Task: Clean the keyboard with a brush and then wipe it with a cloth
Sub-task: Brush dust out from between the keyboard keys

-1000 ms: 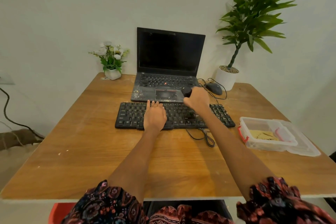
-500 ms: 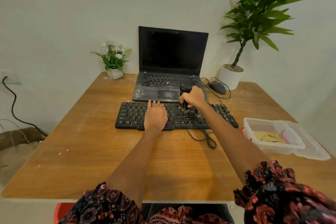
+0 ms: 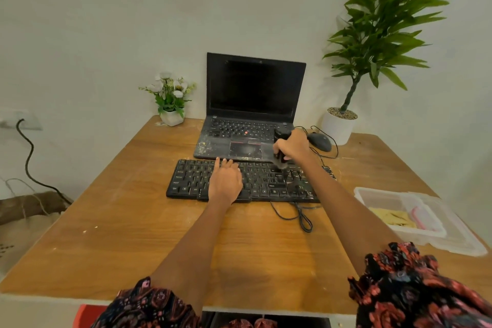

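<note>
Head view of a wooden table (image 3: 111, 221) set against a pale wall. A black keyboard (image 3: 191, 181) lies flat across the middle of the table, its cable (image 3: 300, 217) looping toward the near edge. The left hand (image 3: 225, 181) rests palm down on the central keys, fingers stretched flat toward the far row, grip apart and holding nothing. The right hand (image 3: 292, 146) hovers over the far right part of the keyboard, its grip clamped around the handle of a dark brush (image 3: 280, 160); the brush stands nearly upright, its bristle end touching the keys near the far edge, its top showing above the fist. Just behind the keyboard stands an open laptop (image 3: 253, 93), screen dark, its palm rest speckled with pale dust. A black mouse (image 3: 319, 141) sits just right of the laptop, behind the right hand. A small white pot of white flowers (image 3: 170, 98) stands at the far left of the table, and a tall leafy plant in a white pot (image 3: 339, 125) at the far right. A clear plastic box (image 3: 383, 200) lies near the right edge, its lid (image 3: 463, 239) beside it; inside is a yellow cloth (image 3: 394, 217), well apart from the keyboard. Floral sleeves (image 3: 415, 287) cover both upper arms at the near edge of the view.
</note>
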